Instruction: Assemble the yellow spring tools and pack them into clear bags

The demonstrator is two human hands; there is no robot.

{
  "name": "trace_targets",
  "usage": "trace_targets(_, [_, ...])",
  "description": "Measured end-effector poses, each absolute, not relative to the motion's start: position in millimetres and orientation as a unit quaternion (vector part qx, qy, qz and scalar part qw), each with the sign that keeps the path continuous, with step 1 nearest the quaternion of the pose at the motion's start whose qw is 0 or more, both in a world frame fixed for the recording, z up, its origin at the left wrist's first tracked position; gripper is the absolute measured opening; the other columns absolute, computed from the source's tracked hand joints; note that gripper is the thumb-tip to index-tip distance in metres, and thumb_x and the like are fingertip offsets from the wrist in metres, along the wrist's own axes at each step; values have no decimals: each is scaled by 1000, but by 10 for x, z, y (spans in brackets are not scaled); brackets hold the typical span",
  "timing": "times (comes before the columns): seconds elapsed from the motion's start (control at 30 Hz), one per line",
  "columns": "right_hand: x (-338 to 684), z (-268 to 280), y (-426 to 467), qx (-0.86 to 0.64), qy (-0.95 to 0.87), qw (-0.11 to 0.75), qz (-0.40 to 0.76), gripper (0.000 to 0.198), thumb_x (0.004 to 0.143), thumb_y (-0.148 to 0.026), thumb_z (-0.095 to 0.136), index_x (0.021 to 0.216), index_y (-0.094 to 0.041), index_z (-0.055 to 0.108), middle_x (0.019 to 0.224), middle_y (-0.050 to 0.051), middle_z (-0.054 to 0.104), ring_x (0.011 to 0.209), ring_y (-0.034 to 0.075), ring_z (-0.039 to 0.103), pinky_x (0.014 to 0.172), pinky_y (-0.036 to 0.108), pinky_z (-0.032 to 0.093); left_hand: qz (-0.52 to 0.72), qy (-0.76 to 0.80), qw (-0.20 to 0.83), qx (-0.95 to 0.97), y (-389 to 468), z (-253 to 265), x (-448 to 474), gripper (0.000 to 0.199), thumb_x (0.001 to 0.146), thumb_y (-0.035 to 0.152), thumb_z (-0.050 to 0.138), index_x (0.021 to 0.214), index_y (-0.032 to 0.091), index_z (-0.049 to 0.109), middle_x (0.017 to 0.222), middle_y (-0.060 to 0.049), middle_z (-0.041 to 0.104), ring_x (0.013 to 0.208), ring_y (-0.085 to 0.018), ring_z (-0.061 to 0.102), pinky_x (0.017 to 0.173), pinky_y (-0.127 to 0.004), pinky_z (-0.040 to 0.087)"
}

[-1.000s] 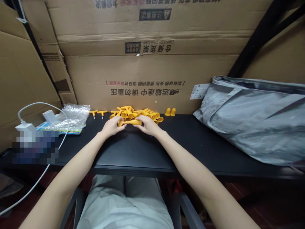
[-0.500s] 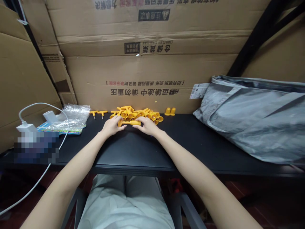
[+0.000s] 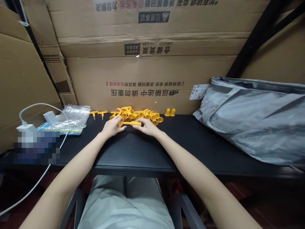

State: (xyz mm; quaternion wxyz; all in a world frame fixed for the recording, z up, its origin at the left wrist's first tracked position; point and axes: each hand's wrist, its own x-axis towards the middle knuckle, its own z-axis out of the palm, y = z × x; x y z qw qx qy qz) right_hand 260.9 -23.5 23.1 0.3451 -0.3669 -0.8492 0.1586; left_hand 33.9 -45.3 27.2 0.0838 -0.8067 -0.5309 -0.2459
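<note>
At the middle of the black table, my left hand [image 3: 112, 127] is closed on the left end of a yellow plastic T-handled tool [image 3: 125, 123]. The fingers of my right hand [image 3: 147, 126] grip its right end, which looks like a yellow sleeve. A ribbed stretch shows between my fingertips; where the parts meet is too small to make out. Right behind my hands lies a pile of similar yellow T-handled tools [image 3: 138, 115], several with cup-like ends facing me. To the left lie two yellow T-handles [image 3: 102, 113] with metal spiral tips. Two yellow sleeves [image 3: 167, 112] stand upright to the right.
On the left are a clear plastic bag [image 3: 77, 116], a white charger [image 3: 26, 128] with a looping cable, and a blurred-out object [image 3: 35, 148]. A large grey bag [image 3: 250, 124] covers the table's right side. Cardboard [image 3: 147, 70] stands along the back edge.
</note>
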Motion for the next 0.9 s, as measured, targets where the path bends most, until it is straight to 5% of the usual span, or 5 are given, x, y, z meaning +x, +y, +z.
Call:
trace_targets(0.27, [2595,151,-168,-371,-815,377,235,37,77,-35,63,109,-15,59,87,4,66,69,17,59,67,32,49,-246,-551,57,-795,-446,267,309,45,80,46,60,119,26,53,119,-5,57,95,-21,63,78,-30,51])
trace_targets(0.5, [2554,148,-208,-370,-825,412,114,36,79,-31,64,112,-18,64,110,10,68,95,24,64,87,39,49,-302,-490,-4,-818,-341,154,225,81,79,35,61,147,26,17,142,-14,37,124,-26,48,97,-40,45])
trace_targets(0.63, [2583,242,-159,-390,-799,457,-1,36,83,-32,61,116,-17,63,116,13,66,109,29,60,97,44,43,-324,-475,8,-818,-310,143,206,69,82,31,55,144,23,25,139,-13,42,129,-25,42,106,-42,38])
trace_targets(0.9, [2664,399,325,-531,-699,473,-69,42,85,-46,56,115,-17,61,112,16,67,103,31,60,91,45,39,-288,-503,2,-815,-310,146,204,52,83,29,52,133,20,42,129,-12,52,122,-23,50,102,-40,42])
